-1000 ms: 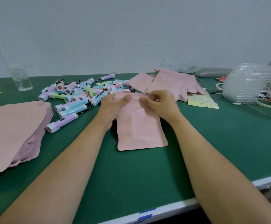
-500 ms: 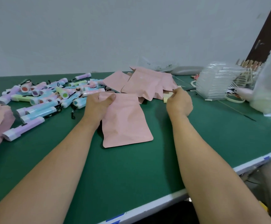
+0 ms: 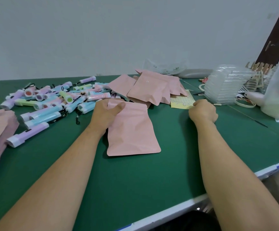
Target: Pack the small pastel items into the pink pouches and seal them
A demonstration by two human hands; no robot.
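Head: left hand (image 3: 106, 114) grip pinches pouch (image 3: 132, 130); right hand (image 3: 203, 112) grip at sticker sheet (image 3: 180, 101) unclear. Unpinned sheet may lift.

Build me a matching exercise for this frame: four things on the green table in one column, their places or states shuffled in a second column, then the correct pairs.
1. front pink pouch
2. yellow dotted sheet
3. small pastel items
4. clear plastic trays

A. loose pile left of the left hand
B. stacked at the far right
C. right beside the right hand
D. gripped at its top by the left hand

Pairs: 1-D, 2-C, 3-A, 4-B.
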